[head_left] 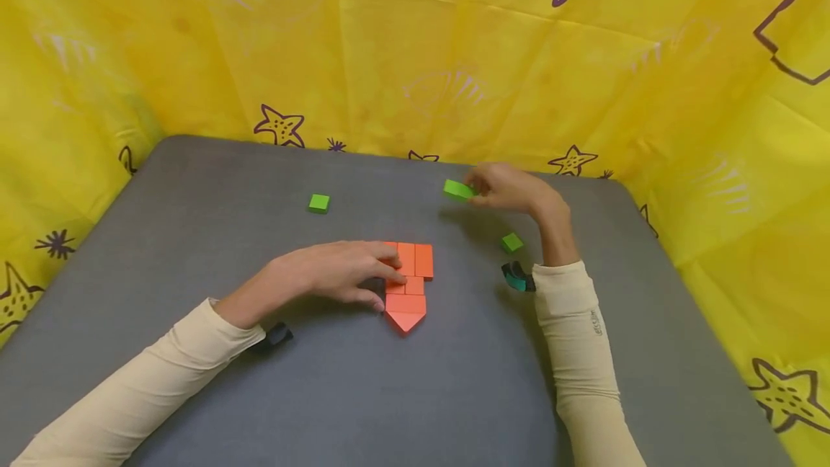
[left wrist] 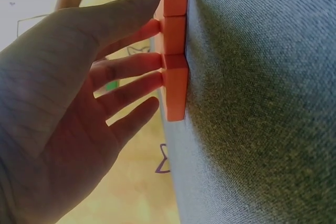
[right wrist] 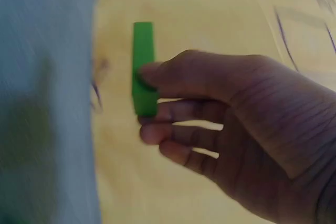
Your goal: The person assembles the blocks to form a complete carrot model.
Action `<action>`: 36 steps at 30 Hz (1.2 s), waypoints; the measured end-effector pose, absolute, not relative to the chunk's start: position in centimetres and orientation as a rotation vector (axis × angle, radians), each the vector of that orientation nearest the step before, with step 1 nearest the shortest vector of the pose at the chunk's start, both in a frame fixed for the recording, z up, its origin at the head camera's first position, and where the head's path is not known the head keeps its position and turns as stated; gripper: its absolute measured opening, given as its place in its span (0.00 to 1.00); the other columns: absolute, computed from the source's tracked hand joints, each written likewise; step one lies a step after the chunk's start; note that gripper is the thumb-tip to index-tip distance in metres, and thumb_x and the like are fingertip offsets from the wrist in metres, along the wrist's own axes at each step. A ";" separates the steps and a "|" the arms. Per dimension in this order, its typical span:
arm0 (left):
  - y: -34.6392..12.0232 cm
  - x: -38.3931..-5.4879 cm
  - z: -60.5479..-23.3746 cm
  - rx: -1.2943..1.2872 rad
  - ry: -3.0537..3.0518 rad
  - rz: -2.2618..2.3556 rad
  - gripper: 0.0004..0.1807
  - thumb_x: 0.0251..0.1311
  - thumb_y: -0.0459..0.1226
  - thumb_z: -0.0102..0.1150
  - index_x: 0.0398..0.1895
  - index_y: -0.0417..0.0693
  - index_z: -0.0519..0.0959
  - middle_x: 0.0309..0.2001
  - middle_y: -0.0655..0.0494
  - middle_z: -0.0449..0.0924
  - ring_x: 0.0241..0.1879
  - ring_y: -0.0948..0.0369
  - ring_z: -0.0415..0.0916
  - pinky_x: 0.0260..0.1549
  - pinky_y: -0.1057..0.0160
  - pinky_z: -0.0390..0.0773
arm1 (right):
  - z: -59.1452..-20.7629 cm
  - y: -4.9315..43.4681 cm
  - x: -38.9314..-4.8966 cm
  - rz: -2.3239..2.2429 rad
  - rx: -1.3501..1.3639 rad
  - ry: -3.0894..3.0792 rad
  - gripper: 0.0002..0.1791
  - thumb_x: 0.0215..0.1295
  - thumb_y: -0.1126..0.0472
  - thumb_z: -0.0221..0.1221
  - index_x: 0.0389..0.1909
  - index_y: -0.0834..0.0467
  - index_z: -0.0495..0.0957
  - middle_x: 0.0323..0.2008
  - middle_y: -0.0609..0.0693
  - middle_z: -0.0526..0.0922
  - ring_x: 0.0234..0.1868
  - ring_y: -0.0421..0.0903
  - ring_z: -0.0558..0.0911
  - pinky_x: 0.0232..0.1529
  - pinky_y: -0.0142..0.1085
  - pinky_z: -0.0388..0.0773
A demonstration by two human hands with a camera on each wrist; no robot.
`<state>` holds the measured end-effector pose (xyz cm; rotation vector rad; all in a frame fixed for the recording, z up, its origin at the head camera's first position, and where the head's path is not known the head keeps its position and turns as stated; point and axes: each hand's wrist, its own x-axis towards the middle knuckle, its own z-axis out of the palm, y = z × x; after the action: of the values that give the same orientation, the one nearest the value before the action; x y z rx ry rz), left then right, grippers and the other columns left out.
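Several orange blocks (head_left: 406,303) lie pushed together flat on the grey table, with a pointed triangular one at the near end. My left hand (head_left: 331,269) rests on their left side, fingers extended; in the left wrist view the fingertips touch the orange blocks (left wrist: 175,85). Above the far right part of the table, my right hand (head_left: 512,187) pinches a green block (head_left: 457,189) between thumb and fingers. The right wrist view shows this green block (right wrist: 143,51) as long and narrow, raised off the table.
One small green block (head_left: 318,203) lies at the back left of the grey table (head_left: 415,402). Another green block (head_left: 512,242) sits under the right forearm. A yellow patterned cloth (head_left: 402,56) hangs along the back and sides. Dark wrist straps (head_left: 516,277) show at both cuffs.
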<state>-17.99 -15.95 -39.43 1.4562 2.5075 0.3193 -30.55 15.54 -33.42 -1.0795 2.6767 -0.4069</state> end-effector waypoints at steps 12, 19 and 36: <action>-15.4 -17.9 -39.0 1.430 2.498 0.291 0.29 0.66 0.48 0.70 0.69 0.53 0.79 0.66 0.50 0.77 0.65 0.54 0.76 0.67 0.51 0.77 | -37.5 7.9 -29.2 -0.208 -1.300 2.430 0.15 0.74 0.59 0.63 0.56 0.61 0.82 0.52 0.56 0.83 0.45 0.50 0.80 0.52 0.43 0.81; -15.6 -17.9 -38.9 1.426 2.496 0.267 0.29 0.66 0.48 0.70 0.69 0.53 0.79 0.65 0.51 0.77 0.64 0.55 0.75 0.66 0.52 0.78 | -37.8 7.2 -28.7 -0.232 -1.318 2.406 0.18 0.78 0.65 0.56 0.65 0.58 0.79 0.61 0.56 0.82 0.58 0.52 0.82 0.64 0.47 0.80; -15.8 -17.6 -38.9 1.435 2.499 0.291 0.28 0.65 0.47 0.71 0.68 0.53 0.80 0.64 0.51 0.77 0.64 0.55 0.75 0.65 0.52 0.78 | -37.0 6.8 -28.0 -0.204 -1.296 2.351 0.21 0.78 0.67 0.53 0.68 0.58 0.77 0.66 0.56 0.80 0.65 0.54 0.80 0.69 0.48 0.77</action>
<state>-17.59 -15.85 -38.88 1.4348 2.4994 0.2908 -27.97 6.79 -37.02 -1.2957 2.3505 -0.2045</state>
